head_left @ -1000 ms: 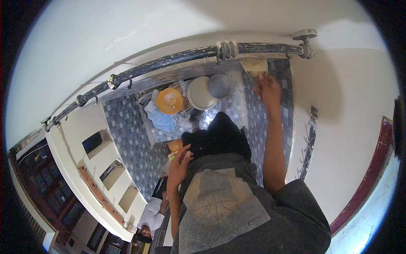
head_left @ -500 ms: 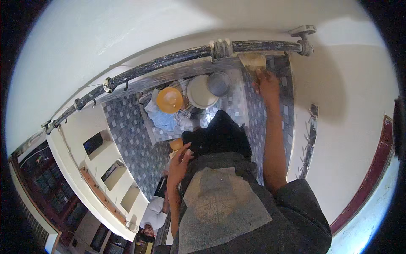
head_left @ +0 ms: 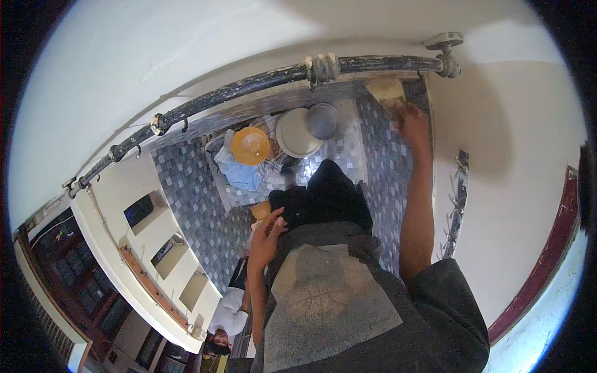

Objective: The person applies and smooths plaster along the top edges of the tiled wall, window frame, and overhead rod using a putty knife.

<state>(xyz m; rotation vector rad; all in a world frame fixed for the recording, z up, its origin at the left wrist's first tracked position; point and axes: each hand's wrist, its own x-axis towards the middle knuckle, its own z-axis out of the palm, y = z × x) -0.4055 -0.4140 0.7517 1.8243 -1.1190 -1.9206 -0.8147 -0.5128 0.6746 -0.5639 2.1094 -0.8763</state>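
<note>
My right hand [head_left: 413, 127] is raised at the upper right, near the wall, with its fingers closed on a flat tan scraper-like piece [head_left: 387, 91]. The piece widens away from the fingers, just below the black pipe [head_left: 261, 82]; whether it has a handle is hidden in the grip. My left hand [head_left: 264, 239] hangs low in front of my dark clothes, its fingers bent and apart, with nothing visible between them. Beyond that hand, lower down, shows part of an orange container [head_left: 260, 210].
Below stand an orange bowl [head_left: 249, 146], a pale round lid or tub [head_left: 297, 133] and a grey round vessel [head_left: 323, 121], beside blue cloth [head_left: 239, 171]. Hooks line a rack [head_left: 458, 193] on the right wall. Another person [head_left: 230, 317] is at the lower left, past the niched wall [head_left: 149, 242].
My right hand has moved a little to the right, carrying the tan piece along below the pipe. My left hand has barely moved.
</note>
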